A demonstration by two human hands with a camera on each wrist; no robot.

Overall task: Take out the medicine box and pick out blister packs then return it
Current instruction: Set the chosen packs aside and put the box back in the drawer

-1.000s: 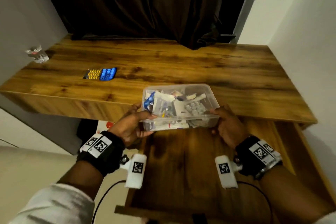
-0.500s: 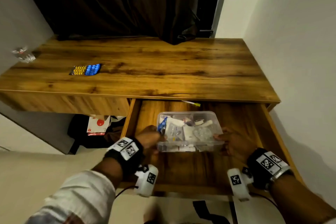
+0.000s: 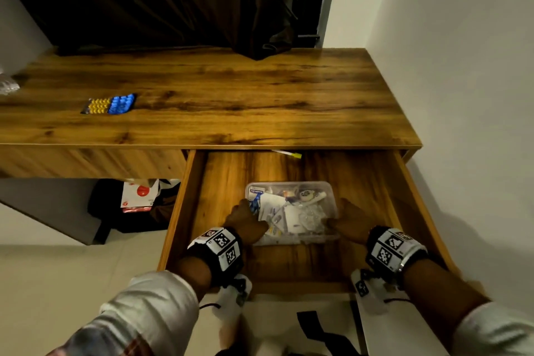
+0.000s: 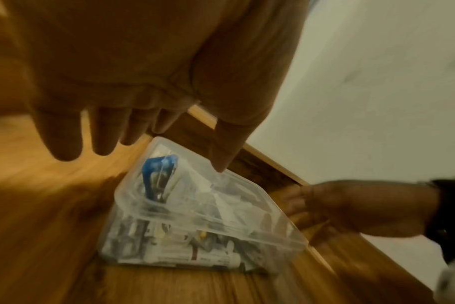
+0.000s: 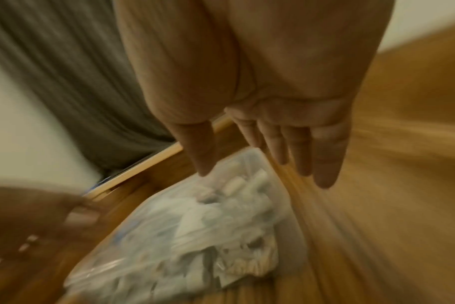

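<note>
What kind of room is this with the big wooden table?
Probably a room in a home, maybe a bedroom or study. A wooden desk stands against plain walls, with a dark curtain hanging behind it. Its open drawer holds a clear medicine box, and blister packs lie on top.

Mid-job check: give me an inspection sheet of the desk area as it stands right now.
Surface: wooden desk, its drawer pulled open.
Job's things: clear medicine box on the drawer floor; yellow and blue blister packs on the desk top.
Clutter: yellow-tipped stick at the drawer's back; clear wrapper at the desk's left edge.
Hands: left hand and right hand flank the box, fingers straight; contact unclear.
Cables: thin black lead below the left wrist.
Surroundings: dark curtain, white walls, dark bag under the desk.
</note>
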